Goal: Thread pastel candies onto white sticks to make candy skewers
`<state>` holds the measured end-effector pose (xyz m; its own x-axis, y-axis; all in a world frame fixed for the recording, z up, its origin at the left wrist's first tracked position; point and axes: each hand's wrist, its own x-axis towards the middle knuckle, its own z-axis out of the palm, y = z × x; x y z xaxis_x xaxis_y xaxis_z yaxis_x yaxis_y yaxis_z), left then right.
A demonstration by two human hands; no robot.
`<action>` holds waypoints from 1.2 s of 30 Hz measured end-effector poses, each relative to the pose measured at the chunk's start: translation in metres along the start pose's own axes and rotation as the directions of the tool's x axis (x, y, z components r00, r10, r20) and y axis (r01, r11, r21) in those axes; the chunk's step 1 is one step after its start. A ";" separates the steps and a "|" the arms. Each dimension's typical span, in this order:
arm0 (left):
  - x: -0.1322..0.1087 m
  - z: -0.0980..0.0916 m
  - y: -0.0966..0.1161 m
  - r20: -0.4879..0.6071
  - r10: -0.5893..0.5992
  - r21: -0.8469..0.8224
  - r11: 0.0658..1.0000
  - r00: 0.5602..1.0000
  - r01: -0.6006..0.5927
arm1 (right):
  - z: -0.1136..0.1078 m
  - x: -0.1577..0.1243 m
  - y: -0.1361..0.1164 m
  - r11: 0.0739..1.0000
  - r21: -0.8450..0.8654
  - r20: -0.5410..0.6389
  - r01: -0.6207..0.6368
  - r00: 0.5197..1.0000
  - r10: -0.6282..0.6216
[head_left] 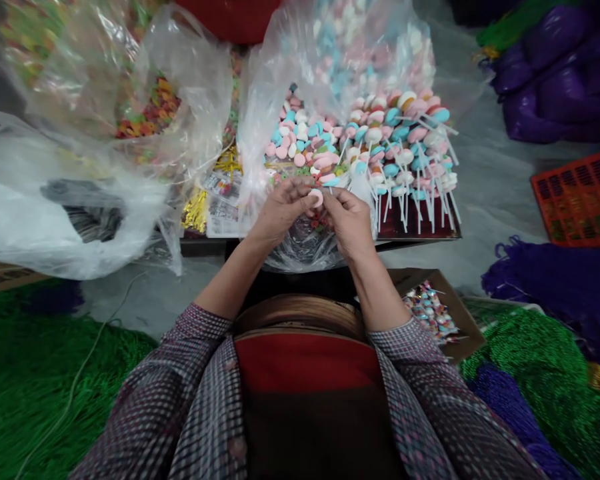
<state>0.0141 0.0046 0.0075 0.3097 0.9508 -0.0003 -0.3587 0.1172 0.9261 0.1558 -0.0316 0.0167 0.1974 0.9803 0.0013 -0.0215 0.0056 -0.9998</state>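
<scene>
In the head view my left hand (284,208) pinches a round pale pink marshmallow-like candy (317,198) near the table's front edge. My right hand (350,217) is closed just beside it, fingertips pinched together; what they hold is hidden. Just beyond my hands lie loose pink, white and blue candies (300,137) in an open clear plastic bag (255,133). To the right, rows of candy skewers (405,157) are piled up, their white sticks pointing over the table edge. Small red and green gummy rings (320,220) show in the plastic beneath my hands.
Bags of orange and green gummies (153,110) stand at left, near gold twist ties (195,210). A cardboard box (467,327) of wrapped sweets sits low at right. Farther right is an orange crate (577,197). Green stringy bundles (45,373) cover the floor.
</scene>
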 end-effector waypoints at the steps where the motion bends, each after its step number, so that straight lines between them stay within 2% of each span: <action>1: 0.000 0.000 0.000 0.012 -0.021 0.011 1.000 1.000 0.021 | 0.000 0.000 0.001 1.000 -0.008 0.007 -0.005 1.000 0.005; 5: -0.003 0.000 0.000 0.038 -0.133 0.073 0.989 0.990 0.130 | -0.002 -0.001 0.003 0.998 0.018 0.036 -0.062 0.997 0.061; 9: -0.005 0.001 -0.002 -0.095 -0.123 0.014 0.992 0.988 0.125 | -0.013 -0.016 -0.006 0.997 0.005 0.035 -0.074 0.997 0.074; 12: -0.002 -0.003 -0.005 -0.198 -0.096 -0.037 0.995 0.976 0.090 | -0.025 -0.040 -0.014 0.990 -0.050 0.079 -0.135 0.987 0.139; 14: 0.000 -0.005 -0.006 -0.222 -0.094 -0.063 0.995 0.971 0.082 | -0.031 -0.057 -0.018 0.980 -0.118 0.131 -0.162 0.975 0.177; 18: 0.003 -0.007 -0.009 -0.242 -0.145 -0.159 0.981 0.959 0.108 | -0.035 -0.076 -0.017 0.959 -0.266 0.177 -0.092 0.974 0.143; 22: 0.003 -0.006 -0.010 -0.251 -0.200 -0.241 0.960 0.947 0.139 | -0.034 -0.076 -0.015 0.950 -0.305 0.161 -0.062 0.980 0.115; 29: 0.001 -0.008 -0.010 -0.215 -0.121 -0.141 0.986 0.969 0.092 | -0.034 -0.075 -0.013 0.962 -0.264 0.147 -0.066 0.983 0.107; 36: -0.001 -0.004 -0.015 -0.252 -0.002 -0.014 1.000 0.968 -0.001 | -0.032 -0.075 -0.015 0.963 -0.253 0.118 -0.095 0.985 0.128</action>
<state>0.0155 0.0035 -0.0075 0.0791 0.9921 -0.0975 -0.3715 0.1200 0.9206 0.1728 -0.1120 0.0310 0.0757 0.9894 -0.1239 0.2085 -0.1372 -0.9684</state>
